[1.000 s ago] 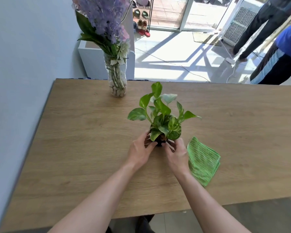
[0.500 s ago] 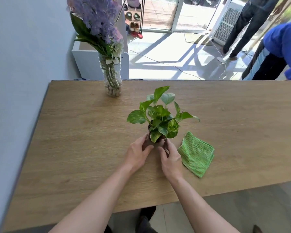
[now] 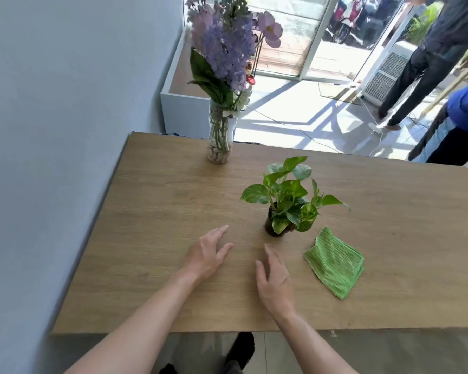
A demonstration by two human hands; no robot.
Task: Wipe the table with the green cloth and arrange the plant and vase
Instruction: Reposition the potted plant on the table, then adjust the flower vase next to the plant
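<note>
Plant (image 3: 287, 201), a small pothos with glossy variegated leaves in a dark pot, stands upright mid-counter (image 3: 152, 211). At its 4 o'clock, just beside it, lies the folded green cloth (image 3: 334, 261). Half a second ago both hands cupped the pot; now they have let go and drawn back toward the near edge. Left hand (image 3: 204, 256) at the pot's 8 o'clock and right hand (image 3: 274, 279) at its 6 o'clock are spread, fingers loose, each grip released, holding nothing. At 11 o'clock, near the far edge, the glass vase (image 3: 220, 141) holds purple flowers.
</note>
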